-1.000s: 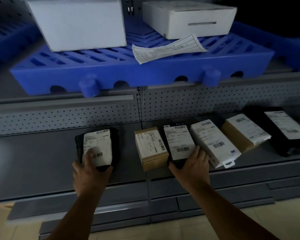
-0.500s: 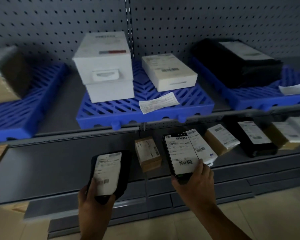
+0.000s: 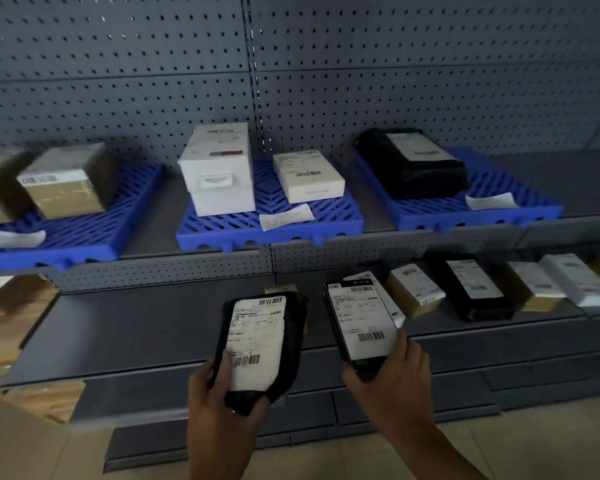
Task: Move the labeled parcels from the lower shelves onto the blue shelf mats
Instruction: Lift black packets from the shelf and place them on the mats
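Head view, catching two labeled parcels held out in front of the lower shelf, below the upper shelf. Gripping the soft black bag parcel at its lower end with the left hand, fingers wrapping it. Pinching the flat black box parcel by its bottom edge with the right hand, fingers curling round it. Probably lifting now: raising both level, labels up, clearing the upper shelf's front lip before reaching in. Finding bare grid on the middle mat only along its front beside the paper slip, and more at the right mat front.
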Motion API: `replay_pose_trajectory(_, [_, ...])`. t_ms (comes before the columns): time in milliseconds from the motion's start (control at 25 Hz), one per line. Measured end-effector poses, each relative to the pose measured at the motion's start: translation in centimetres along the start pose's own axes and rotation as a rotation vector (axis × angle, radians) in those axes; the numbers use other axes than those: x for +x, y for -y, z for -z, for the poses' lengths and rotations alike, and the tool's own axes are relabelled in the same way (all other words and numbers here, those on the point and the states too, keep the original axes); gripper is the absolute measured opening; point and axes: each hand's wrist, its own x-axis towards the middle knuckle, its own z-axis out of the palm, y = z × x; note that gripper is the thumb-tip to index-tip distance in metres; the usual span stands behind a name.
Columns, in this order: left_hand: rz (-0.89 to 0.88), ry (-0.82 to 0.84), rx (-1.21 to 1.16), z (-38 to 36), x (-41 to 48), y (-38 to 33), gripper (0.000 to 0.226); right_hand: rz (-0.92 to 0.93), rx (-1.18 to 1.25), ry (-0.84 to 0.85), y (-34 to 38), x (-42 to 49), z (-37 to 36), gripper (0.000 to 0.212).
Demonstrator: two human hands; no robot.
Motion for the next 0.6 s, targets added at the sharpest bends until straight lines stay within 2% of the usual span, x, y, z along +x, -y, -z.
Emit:
replay_pose_trajectory(360, [-0.219,-0.026,-0.181,2.3,-2.8,-8.1,0.077,-0.046,0.088,-0.112,-1.8,-3.8,9.3,0.12])
replay_pose_trajectory(600, [-0.315,-0.036,-0.257,4.6,0.8,-14.5,0.072,-0.035,0.105,-0.189,-0.8,-3.7,17.2,0.12])
